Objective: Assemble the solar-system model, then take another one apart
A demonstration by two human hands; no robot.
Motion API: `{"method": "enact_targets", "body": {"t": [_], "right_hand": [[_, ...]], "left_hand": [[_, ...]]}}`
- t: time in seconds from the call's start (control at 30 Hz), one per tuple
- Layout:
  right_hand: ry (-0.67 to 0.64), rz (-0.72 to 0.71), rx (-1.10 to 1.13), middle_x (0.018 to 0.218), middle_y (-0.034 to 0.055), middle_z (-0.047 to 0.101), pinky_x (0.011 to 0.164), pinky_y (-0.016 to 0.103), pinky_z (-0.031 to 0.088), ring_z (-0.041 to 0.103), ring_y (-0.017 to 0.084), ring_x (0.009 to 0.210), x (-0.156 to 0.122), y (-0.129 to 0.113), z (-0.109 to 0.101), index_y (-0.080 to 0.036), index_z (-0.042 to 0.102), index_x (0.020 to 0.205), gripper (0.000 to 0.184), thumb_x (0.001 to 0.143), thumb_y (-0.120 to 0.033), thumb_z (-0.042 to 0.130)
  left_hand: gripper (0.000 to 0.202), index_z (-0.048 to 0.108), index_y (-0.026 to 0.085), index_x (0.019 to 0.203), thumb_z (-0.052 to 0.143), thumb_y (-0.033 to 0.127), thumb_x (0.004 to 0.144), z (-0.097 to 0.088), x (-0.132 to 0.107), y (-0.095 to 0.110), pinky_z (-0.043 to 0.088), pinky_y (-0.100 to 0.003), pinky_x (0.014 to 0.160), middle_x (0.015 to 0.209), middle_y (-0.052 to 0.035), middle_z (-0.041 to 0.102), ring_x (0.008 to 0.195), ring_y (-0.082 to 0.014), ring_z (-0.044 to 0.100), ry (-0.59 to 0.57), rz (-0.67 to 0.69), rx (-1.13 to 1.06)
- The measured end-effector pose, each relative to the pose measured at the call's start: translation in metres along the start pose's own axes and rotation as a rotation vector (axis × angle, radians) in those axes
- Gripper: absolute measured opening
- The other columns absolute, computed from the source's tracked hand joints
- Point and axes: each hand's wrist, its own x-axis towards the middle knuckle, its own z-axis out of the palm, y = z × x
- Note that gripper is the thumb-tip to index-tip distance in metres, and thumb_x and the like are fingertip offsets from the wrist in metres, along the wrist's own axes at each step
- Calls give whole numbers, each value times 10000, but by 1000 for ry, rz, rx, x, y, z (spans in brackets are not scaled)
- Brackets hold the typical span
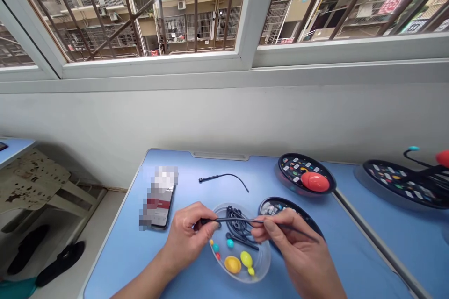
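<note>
Left hand (185,238): fingers pressed together, pinching one end of a black flexible rod (245,220) against the thumb.
Right hand (291,243): thumb and forefinger pinch the same rod further along, its thin end sticking out past the hand.
Rod position: held level in the air by both hands, above a clear round dish (262,261).
In the dish: a tangle of black rubber pieces (236,222), a teal bead (230,243), a yellow egg-shaped piece (232,264), a yellow-green oval bead (246,258).
Tabletop (210,163): blue; holds a thin black curved rod (224,176), a phone with a blurred screen (164,205), a black oval tray (291,205) under the right hand, a black oval tray (296,168) with a red egg-shaped piece (315,181).
</note>
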Motion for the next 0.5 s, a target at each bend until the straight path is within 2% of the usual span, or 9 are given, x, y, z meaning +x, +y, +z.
{"method": "enact_targets", "body": {"t": [0.13, 0.3, 0.4, 0.5], "right_hand": [[-69, -11, -31, 708, 39, 676, 598, 245, 571, 667, 172, 613, 0, -3, 1, -214, 637, 772, 121, 793, -333, 638], [-146, 22, -21, 730, 45, 676, 595, 254, 564, 662, 176, 623, -1, -5, 3, -212, 611, 792, 129, 798, -340, 628], [-179, 44, 6, 703, 32, 669, 574, 247, 556, 652, 159, 591, -2, -5, 4, -206, 592, 771, 146, 796, -344, 632], [-219, 93, 2, 703, 39, 680, 572, 243, 548, 651, 154, 589, -2, -7, 4, -200, 590, 773, 168, 800, -362, 627]], "left_hand": [[90, 641, 139, 769, 561, 180, 760, 2, -2, 1, 395, -200, 514, 634, -23, 583, 560, -106, 503, 13, -58, -93], [110, 613, 149, 826, 546, 212, 764, 3, -3, -1, 437, -208, 541, 659, -25, 615, 588, -125, 564, -75, -207, -232], [194, 624, 150, 923, 542, 234, 769, 3, -3, -1, 454, -222, 567, 731, -40, 636, 614, -133, 580, -123, -229, -224], [184, 651, 146, 882, 563, 252, 761, 4, -4, -1, 443, -215, 563, 731, -43, 648, 614, -133, 569, -125, -234, -154]]}}
